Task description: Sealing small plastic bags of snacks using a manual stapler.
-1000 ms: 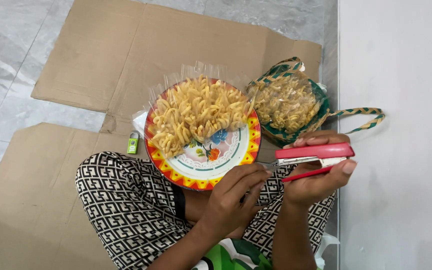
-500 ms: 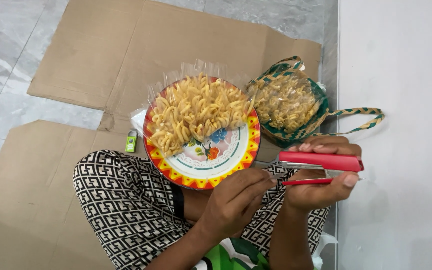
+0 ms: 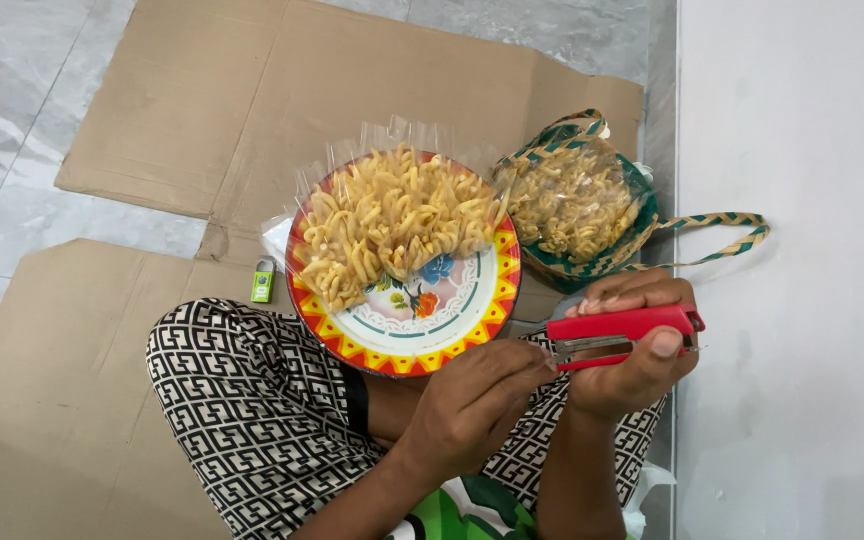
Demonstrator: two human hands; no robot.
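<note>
Beside plate (image 3: 430, 322), right hand (image 3: 620, 362) grips stapler (image 3: 624, 327).

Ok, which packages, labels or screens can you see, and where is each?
Clear plastic packets of yellow twisted snacks: fanned across the far half of the colourful plate.
Clear bag of the same snacks: inside the green woven basket, right of the plate.
No readable labels, signs or screens.

Flowered plate (image 3: 422, 315) w/ bagged yellow snacks (image 3: 392, 225) just above-left of hands. Woven basket (image 3: 642, 235) of snack bags above them. Small green padlock (image 3: 263, 283) far left, on cardboard (image 3: 282, 90).
</note>
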